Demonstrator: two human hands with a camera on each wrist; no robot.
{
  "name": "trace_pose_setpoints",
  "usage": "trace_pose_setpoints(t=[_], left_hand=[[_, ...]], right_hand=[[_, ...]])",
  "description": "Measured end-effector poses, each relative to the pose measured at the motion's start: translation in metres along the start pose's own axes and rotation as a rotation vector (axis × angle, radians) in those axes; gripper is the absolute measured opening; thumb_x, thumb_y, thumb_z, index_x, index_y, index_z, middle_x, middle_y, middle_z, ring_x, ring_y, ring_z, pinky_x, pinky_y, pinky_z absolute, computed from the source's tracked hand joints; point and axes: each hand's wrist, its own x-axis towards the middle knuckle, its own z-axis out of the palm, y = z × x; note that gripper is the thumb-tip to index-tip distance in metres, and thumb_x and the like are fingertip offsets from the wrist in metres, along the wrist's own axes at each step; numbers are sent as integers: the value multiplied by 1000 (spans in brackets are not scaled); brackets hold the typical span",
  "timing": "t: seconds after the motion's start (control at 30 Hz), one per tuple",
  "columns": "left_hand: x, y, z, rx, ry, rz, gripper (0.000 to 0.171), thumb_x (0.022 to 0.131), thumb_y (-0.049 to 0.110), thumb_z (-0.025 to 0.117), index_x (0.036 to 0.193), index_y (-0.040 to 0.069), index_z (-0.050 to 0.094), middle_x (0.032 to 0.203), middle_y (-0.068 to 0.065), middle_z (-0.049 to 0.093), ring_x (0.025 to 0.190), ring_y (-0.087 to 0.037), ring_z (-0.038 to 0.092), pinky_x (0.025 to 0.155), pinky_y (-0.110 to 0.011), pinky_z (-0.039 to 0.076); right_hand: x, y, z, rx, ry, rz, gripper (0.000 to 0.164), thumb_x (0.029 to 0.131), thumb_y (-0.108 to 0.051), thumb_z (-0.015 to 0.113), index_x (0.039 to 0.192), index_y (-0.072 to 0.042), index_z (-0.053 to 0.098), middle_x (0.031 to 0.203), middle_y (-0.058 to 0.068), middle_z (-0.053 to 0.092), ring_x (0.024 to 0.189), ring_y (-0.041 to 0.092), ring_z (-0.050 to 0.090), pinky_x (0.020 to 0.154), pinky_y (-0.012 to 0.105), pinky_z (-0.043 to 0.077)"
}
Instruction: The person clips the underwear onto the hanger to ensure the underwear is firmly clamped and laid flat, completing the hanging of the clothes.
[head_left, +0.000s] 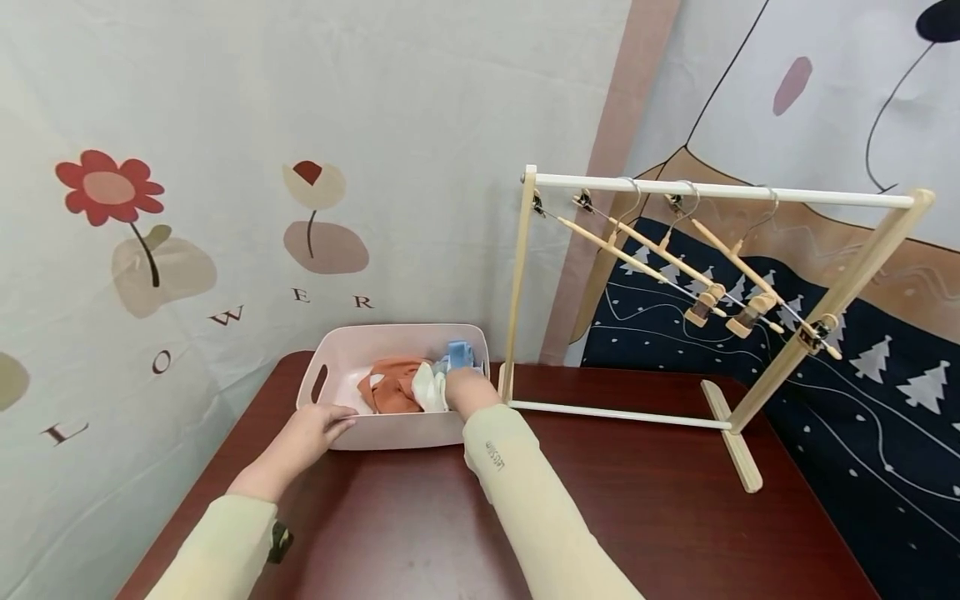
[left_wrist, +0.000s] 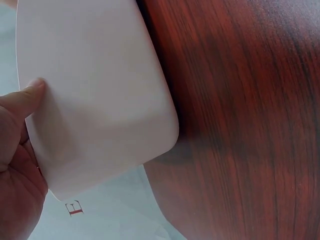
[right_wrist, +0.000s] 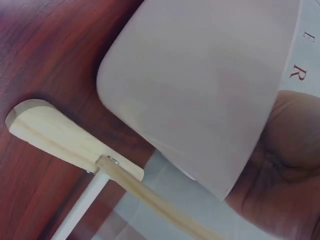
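1. Left of the lower middle in the head view, the left hand (head_left: pixel 318 429) pinched the near rim of a pink basket (head_left: pixel 405 432), close to its left corner; the left wrist view showed the thumb flat on the outer wall and the other fingers behind the rim.
2. The right hand (head_left: pixel 468 392) reached over the near rim into the right part of the basket, at the centre of the head view. Its fingers were hidden, so whether they gripped anything could not be told.
3. The basket stood on a dark red desk (head_left: pixel 420 517), near the far edge.
4. Inside it, an orange cloth (head_left: pixel 395 387) lay left of centre, with a white cloth (head_left: pixel 429 388) touching its right side and a blue cloth (head_left: pixel 460 354) at the far right, just beyond the right hand.
5. A wooden rack (head_left: pixel 720 191) stood at the right of the frame, its left foot just beside the basket. Three hangers (head_left: pixel 596 240) with clips (head_left: pixel 705 304) hung from its white top bar.
6. Across the upper left ran a pale backdrop (head_left: pixel 420 167) printed with flowers and letters; a dark blue panel (head_left: pixel 660 350) with white trees filled the right.
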Motion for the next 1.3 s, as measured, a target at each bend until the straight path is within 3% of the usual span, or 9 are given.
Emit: trace_pose_setpoints(t=[0.1,0.37,0.57,0.77,0.83,1.0,1.17,1.3], left_hand=[[0,0,1,0,-3,-5,13,83,11,69,93,3,74,90,-11,73,88,-29,69,79,-44,53],[1,-1,3,-11,-2,-8,12,84,11,69,93,4,74,91,-10,73,89,-28,69,79,-44,53],[1,-2,4,-13,-21,-16,13,84,11,68,94,4,74,92,-10,73,90,-29,68,80,-45,53],[1,-3,3,5,-20,-13,14,84,12,68,95,4,74,92,-11,73,91,-30,68,80,-45,52],[0,-3,3,7,-19,-14,14,84,11,69,95,4,74,92,-10,73,91,-30,68,80,-45,52],[0,-5,3,2,-27,-16,15,84,11,69,96,4,73,93,-11,73,92,-31,68,81,-46,52],[2,-6,2,8,-20,-2,16,84,11,68,96,2,73,93,-13,73,92,-31,68,81,-46,52],[3,-6,2,12,-19,10,16,84,10,67,96,1,73,92,-13,73,91,-31,68,81,-46,52]], right_hand=[[-1,3,1,-17,15,-17,23,95,-10,48,103,-5,69,122,10,63,103,23,62,85,36,50],[1,7,5,-29,80,-2,21,94,-11,49,99,-5,69,114,10,66,98,26,64,82,39,52],[4,11,5,-32,99,-47,20,94,-9,49,96,-6,68,111,10,67,90,23,63,78,37,51],[11,20,1,19,173,-125,15,90,-5,53,91,-10,67,98,7,67,74,17,52,66,32,47],[13,24,-2,75,210,-139,18,87,-3,54,96,-8,68,97,7,67,72,17,50,63,30,45],[12,37,-12,254,296,-148,35,82,0,57,114,-7,67,108,8,68,79,18,55,65,29,47],[3,47,-25,355,366,-208,30,86,-2,59,116,-4,65,116,11,66,98,20,61,81,34,51],[-3,50,-34,404,385,-244,33,89,-5,59,122,-4,62,121,12,64,104,20,60,85,35,51]])
